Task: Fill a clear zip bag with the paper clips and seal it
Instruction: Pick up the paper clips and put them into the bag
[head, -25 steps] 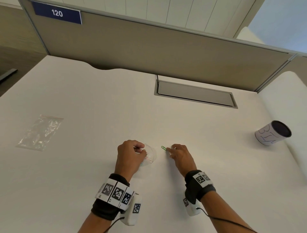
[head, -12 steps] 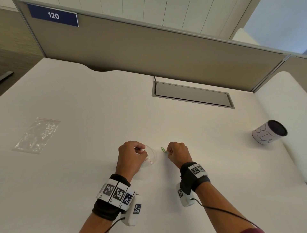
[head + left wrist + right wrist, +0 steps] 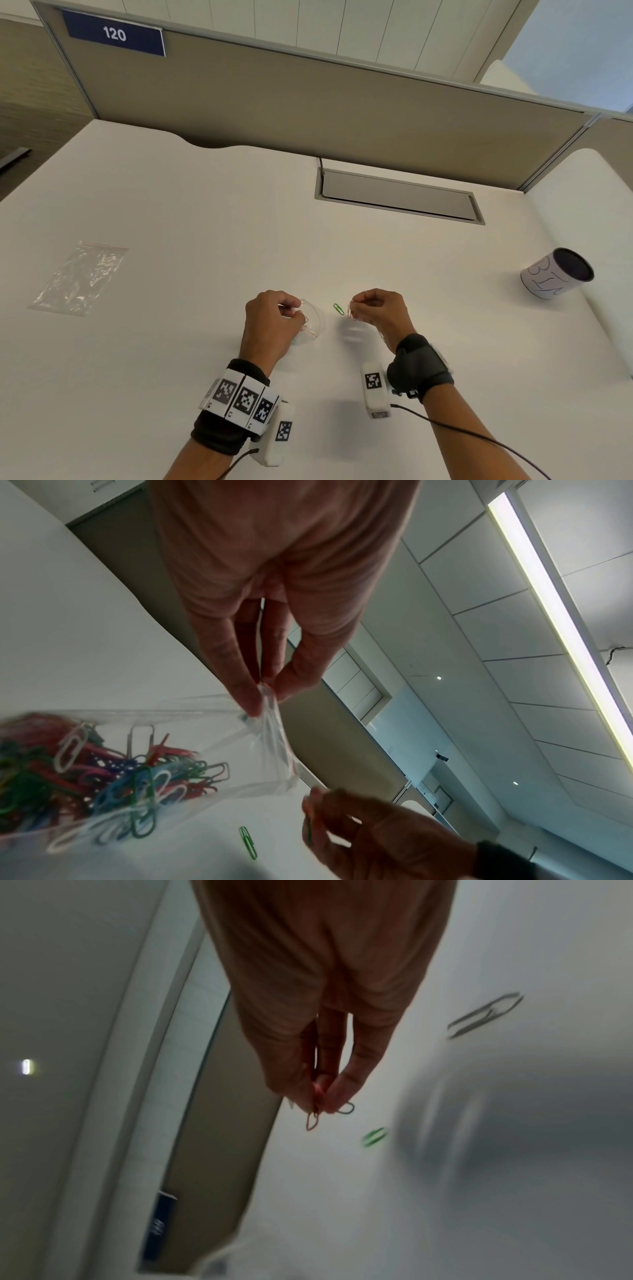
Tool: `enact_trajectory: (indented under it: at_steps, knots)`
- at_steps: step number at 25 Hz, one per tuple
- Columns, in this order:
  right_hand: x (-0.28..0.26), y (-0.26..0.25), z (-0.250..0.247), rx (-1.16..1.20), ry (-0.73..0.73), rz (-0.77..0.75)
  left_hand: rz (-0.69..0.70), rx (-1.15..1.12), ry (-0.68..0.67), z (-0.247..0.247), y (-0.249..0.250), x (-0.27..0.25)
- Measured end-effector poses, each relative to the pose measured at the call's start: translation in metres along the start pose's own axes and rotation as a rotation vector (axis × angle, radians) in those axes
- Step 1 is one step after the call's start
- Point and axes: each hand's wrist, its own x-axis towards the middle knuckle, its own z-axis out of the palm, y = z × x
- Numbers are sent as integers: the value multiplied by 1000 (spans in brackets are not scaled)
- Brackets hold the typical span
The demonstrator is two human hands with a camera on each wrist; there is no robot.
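My left hand (image 3: 274, 322) pinches the mouth edge of a clear zip bag (image 3: 310, 325) just above the white desk. In the left wrist view the zip bag (image 3: 212, 750) holds several coloured paper clips (image 3: 103, 777), and my left hand (image 3: 263, 693) grips its rim between thumb and fingers. My right hand (image 3: 373, 310) is raised off the desk, pinching a few paper clips (image 3: 350, 311), one red. In the right wrist view these pinched clips (image 3: 313, 1115) hang from my right hand (image 3: 322, 1093). A green paper clip (image 3: 338, 308) lies on the desk between both hands.
A second, empty zip bag (image 3: 80, 277) lies flat at the far left. A paper-wrapped cup (image 3: 556, 274) lies on its side at the right. A grey cable hatch (image 3: 399, 200) sits at the back, under a tan partition. Another clip (image 3: 486, 1015) lies on the desk.
My right hand has lifted off the desk with clips pinched in its fingers, leaving the green clip lying there. The left hand has kept its hold on the bag.
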Motion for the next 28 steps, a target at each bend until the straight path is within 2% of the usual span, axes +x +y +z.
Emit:
enact_trajectory:
  at_steps: [3, 5, 10, 16, 20, 22, 25, 28]
  knots:
    - [-14, -21, 14, 326, -130, 13, 3, 1, 1, 1, 1, -1]
    - [-20, -31, 28, 337, -199, -10, 8, 11, -1, 0, 2, -2]
    - [-30, -35, 54, 73, -288, -63, 36, 21, 10, -4, 0, -2]
    - [-36, -36, 61, -410, -285, -247, 39, 22, 13, -5, -3, -4]
    - [-42, -41, 57, -458, -224, -325, 42, 22, 18, -3, -3, -4]
    - [-44, -45, 57, -357, -196, -285, 50, 21, 19, -3, -2, -5]
    - [-43, -46, 63, -188, -300, -108, 72, 17, 11, -3, 0, -7]
    - [-44, -43, 70, -112, -343, -62, 72, 18, 9, -4, 2, -8]
